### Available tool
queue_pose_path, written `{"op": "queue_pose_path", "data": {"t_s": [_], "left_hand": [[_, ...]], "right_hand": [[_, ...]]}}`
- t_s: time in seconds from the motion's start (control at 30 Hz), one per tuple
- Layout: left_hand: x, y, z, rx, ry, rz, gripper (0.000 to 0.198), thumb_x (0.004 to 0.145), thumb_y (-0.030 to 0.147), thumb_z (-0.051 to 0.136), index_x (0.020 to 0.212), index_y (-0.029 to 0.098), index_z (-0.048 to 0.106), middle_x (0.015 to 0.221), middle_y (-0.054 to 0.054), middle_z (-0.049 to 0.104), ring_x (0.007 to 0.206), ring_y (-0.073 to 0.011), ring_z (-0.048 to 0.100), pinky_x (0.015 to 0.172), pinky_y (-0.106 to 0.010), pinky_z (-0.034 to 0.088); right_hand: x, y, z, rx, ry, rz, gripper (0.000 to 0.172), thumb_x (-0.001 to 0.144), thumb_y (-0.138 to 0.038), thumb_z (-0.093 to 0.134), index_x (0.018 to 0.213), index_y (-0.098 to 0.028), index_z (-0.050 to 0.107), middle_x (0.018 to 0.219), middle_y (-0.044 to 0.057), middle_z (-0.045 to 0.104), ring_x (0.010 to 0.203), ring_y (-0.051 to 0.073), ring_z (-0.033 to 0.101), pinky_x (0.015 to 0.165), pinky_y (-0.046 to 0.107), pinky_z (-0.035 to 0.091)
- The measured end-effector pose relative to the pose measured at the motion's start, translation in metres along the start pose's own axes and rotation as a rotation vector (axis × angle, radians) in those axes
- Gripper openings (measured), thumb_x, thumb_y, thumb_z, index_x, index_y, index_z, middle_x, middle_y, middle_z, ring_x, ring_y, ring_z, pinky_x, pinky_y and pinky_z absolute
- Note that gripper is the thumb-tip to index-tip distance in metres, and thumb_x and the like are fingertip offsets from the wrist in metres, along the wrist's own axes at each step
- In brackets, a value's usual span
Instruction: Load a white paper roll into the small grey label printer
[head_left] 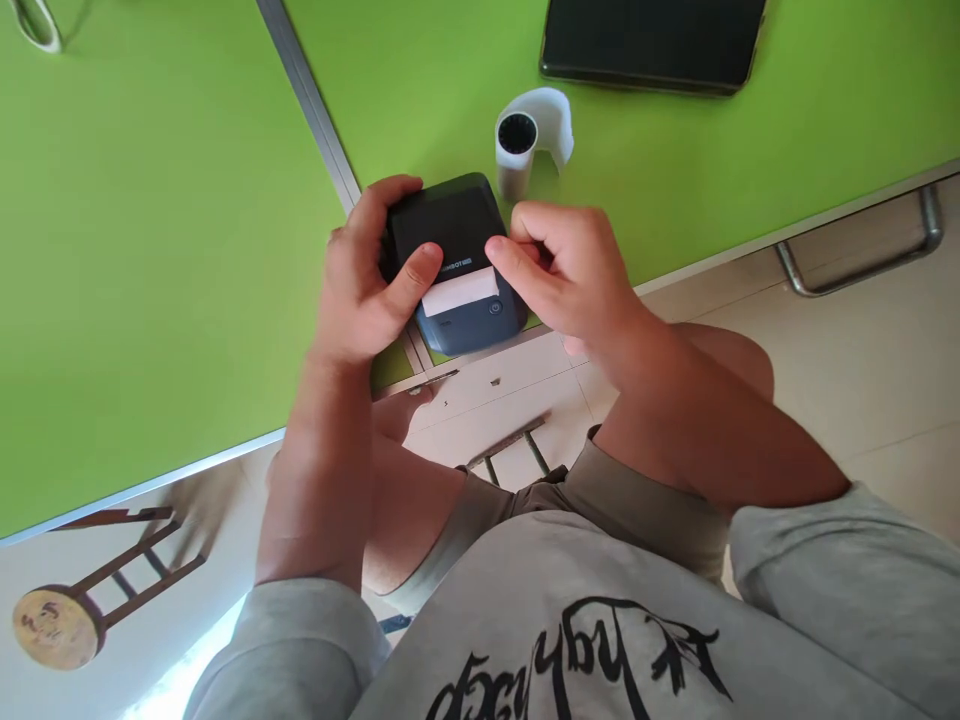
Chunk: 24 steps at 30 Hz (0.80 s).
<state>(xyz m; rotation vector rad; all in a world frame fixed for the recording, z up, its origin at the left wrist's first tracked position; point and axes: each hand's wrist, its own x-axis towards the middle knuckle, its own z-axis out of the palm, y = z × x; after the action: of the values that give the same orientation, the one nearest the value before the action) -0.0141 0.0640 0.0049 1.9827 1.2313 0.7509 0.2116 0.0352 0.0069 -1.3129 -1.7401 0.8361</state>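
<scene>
A small dark label printer with a blue-grey front lies at the near edge of the green table. A white paper strip comes out of its slot, beside a round power button. My left hand is wrapped round the printer's left side, its thumb on the top near the strip. My right hand is at the printer's right side, fingers curled and thumb against the edge of the lid; whether anything is between its fingers is hidden. Just behind stands a white roll with a dark core and a loose curled end.
A black flat device lies at the back of the green table. A metal seam runs across the tabletop. A white loop is at the far left. Below are a round stool and a metal bar.
</scene>
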Motion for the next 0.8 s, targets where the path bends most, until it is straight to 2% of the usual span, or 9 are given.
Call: {"op": "queue_pose_path", "data": {"t_s": [0.13, 0.27, 0.4, 0.53, 0.63, 0.7, 0.8], "left_hand": [[0.000, 0.003, 0.000, 0.044, 0.003, 0.013, 0.078, 0.086, 0.088, 0.050, 0.140, 0.033, 0.058, 0.125, -0.002, 0.071, 0.103, -0.0289, 0.067, 0.092, -0.047, 0.053], [-0.002, 0.006, 0.000, 0.055, -0.019, 0.042, 0.076, 0.091, 0.083, 0.049, 0.142, 0.028, 0.055, 0.129, -0.007, 0.070, 0.105, -0.0286, 0.068, 0.096, -0.046, 0.054], [-0.012, 0.015, 0.001, 0.063, -0.018, -0.021, 0.089, 0.095, 0.083, 0.044, 0.156, 0.019, 0.045, 0.146, -0.016, 0.064, 0.123, -0.0341, 0.067, 0.104, -0.046, 0.053], [-0.033, 0.031, 0.006, 0.180, 0.002, -0.072, 0.091, 0.100, 0.081, 0.030, 0.165, 0.017, 0.035, 0.161, -0.019, 0.052, 0.146, -0.0359, 0.055, 0.122, -0.052, 0.042], [-0.051, 0.040, 0.012, 0.212, 0.003, -0.102, 0.088, 0.099, 0.080, 0.033, 0.168, 0.024, 0.031, 0.164, -0.016, 0.048, 0.154, -0.0343, 0.046, 0.128, -0.054, 0.037], [-0.060, 0.041, 0.017, 0.266, 0.006, -0.101, 0.098, 0.094, 0.086, 0.040, 0.170, 0.024, 0.026, 0.170, -0.015, 0.041, 0.158, -0.0373, 0.039, 0.129, -0.058, 0.032], [-0.070, 0.036, 0.023, 0.337, 0.008, -0.095, 0.113, 0.086, 0.091, 0.048, 0.172, 0.023, 0.020, 0.172, -0.017, 0.036, 0.157, -0.0416, 0.040, 0.128, -0.060, 0.032]], "right_hand": [[-0.010, -0.002, -0.002, -0.028, 0.017, 0.000, 0.044, 0.100, -0.036, 0.058, 0.066, -0.022, 0.033, 0.058, -0.005, 0.033, 0.056, 0.010, 0.034, 0.059, 0.029, 0.034], [-0.009, -0.008, -0.004, 0.029, 0.032, -0.042, 0.048, 0.100, -0.046, 0.059, 0.065, -0.022, 0.035, 0.056, -0.005, 0.029, 0.054, 0.009, 0.029, 0.058, 0.031, 0.029], [-0.002, -0.008, -0.001, 0.064, 0.075, -0.089, 0.064, 0.097, -0.071, 0.054, 0.062, -0.022, 0.033, 0.055, -0.005, 0.025, 0.053, 0.010, 0.022, 0.055, 0.034, 0.024], [0.002, -0.008, 0.004, 0.054, 0.128, -0.098, 0.074, 0.091, -0.085, 0.051, 0.060, -0.023, 0.025, 0.054, -0.005, 0.022, 0.053, 0.010, 0.017, 0.054, 0.035, 0.022], [0.004, -0.010, 0.005, 0.027, 0.129, -0.094, 0.073, 0.093, -0.083, 0.049, 0.061, -0.023, 0.024, 0.054, -0.005, 0.023, 0.055, 0.011, 0.018, 0.054, 0.034, 0.024], [0.004, -0.011, 0.005, 0.005, 0.122, -0.091, 0.070, 0.097, -0.077, 0.049, 0.062, -0.023, 0.022, 0.056, -0.005, 0.019, 0.056, 0.011, 0.016, 0.055, 0.034, 0.025], [0.003, -0.012, 0.003, -0.017, 0.114, -0.080, 0.060, 0.102, -0.058, 0.053, 0.063, -0.023, 0.023, 0.059, -0.005, 0.018, 0.058, 0.011, 0.017, 0.057, 0.033, 0.025]]}}
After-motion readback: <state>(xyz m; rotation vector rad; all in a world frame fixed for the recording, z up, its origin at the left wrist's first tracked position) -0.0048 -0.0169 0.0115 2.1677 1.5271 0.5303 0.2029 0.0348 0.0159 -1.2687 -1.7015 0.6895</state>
